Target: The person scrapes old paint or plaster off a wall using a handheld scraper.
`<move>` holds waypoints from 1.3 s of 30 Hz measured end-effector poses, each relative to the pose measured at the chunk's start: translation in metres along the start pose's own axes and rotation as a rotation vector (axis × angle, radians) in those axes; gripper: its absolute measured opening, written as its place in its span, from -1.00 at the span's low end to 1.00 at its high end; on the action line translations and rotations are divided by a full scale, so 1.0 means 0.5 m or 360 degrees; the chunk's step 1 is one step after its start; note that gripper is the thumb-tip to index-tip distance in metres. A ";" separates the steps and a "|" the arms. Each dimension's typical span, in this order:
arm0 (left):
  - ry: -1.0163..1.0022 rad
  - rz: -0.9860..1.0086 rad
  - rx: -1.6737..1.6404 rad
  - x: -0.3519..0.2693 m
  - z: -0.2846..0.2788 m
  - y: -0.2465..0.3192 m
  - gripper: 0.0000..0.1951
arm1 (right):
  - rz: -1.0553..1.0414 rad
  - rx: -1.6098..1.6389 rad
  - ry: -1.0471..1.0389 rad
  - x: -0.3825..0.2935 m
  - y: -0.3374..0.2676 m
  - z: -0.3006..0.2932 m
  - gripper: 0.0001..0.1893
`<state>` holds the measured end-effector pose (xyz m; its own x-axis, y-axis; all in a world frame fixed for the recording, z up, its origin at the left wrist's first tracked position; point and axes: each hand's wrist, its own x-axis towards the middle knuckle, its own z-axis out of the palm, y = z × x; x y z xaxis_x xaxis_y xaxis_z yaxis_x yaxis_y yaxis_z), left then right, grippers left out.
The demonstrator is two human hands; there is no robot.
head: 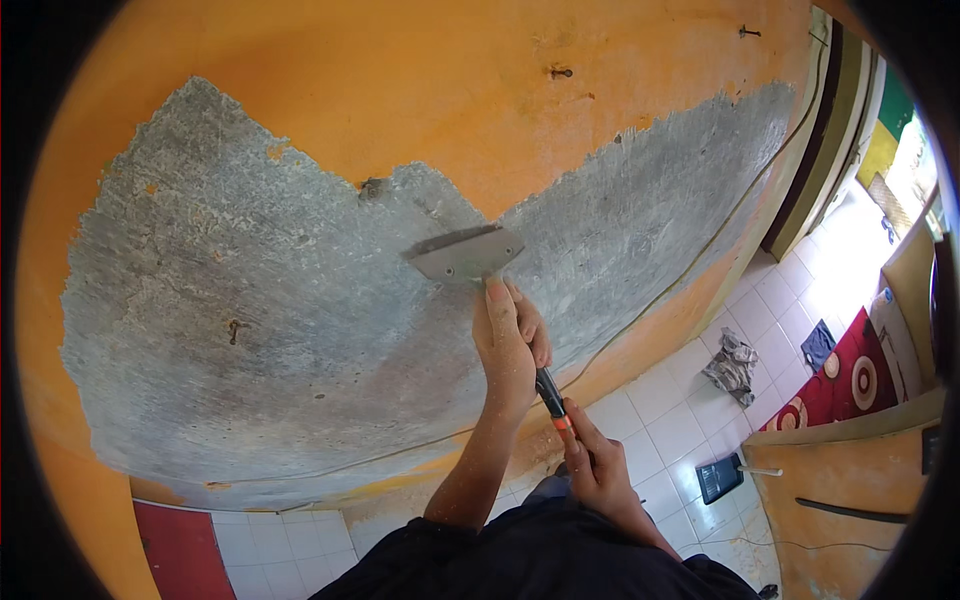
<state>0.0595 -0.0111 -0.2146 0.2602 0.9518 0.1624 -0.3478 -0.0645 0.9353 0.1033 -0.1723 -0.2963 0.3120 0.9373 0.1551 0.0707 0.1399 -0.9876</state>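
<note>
A wide-bladed wall scraper (469,255) is held up before a wall whose orange paint (420,82) surrounds a large bare grey patch (225,270). Its blade lies at the grey area, just under a downward point of orange paint. Around the upper handle, close below the blade, my left hand (510,345) is closed, the thumb pointing at the blade. Lower down, my right hand (596,461) grips the black and orange end of the handle (555,405). Paint dust speckles the left hand and forearm.
Rusty nails or hooks (235,330) stick out of the wall, two of them in the orange part. A thin cable (675,285) runs across the wall. On the tiled floor (660,397) lie a crumpled cloth (731,367), a black tray (720,478) and a red patterned rug (847,375). A doorway is at right.
</note>
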 end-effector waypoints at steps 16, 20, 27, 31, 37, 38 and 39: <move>0.0003 0.0030 -0.0030 0.011 0.018 0.020 -0.60 | -0.0025 -0.0040 0.0022 0.016 -0.014 -0.021 -0.54; -0.0013 -0.0009 -0.0095 0.003 -0.007 -0.012 -0.60 | -0.0007 -0.0163 0.0054 0.003 -0.019 -0.015 -0.55; 0.0017 0.0017 -0.0079 -0.002 0.000 0.004 -0.61 | -0.0104 -0.0175 0.0071 0.013 -0.025 -0.017 -0.55; -0.0026 0.0032 -0.0129 0.009 0.013 0.030 -0.61 | -0.0028 -0.0090 0.0062 0.010 -0.032 -0.011 -0.55; 0.0019 -0.0031 -0.0052 0.002 0.005 0.006 -0.60 | 0.0062 -0.0032 0.0036 0.007 -0.019 -0.021 -0.55; 0.0012 -0.0025 -0.0057 0.006 0.005 0.004 -0.60 | 0.0054 -0.0037 0.0041 0.010 -0.022 -0.022 -0.55; 0.0020 -0.0015 -0.0075 0.005 0.007 0.009 -0.59 | 0.0046 -0.0013 0.0054 0.008 -0.028 -0.021 -0.55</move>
<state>0.0619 -0.0103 -0.2089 0.2522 0.9561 0.1493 -0.3877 -0.0415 0.9209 0.1136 -0.1739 -0.2816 0.3457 0.9297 0.1272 0.0688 0.1101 -0.9915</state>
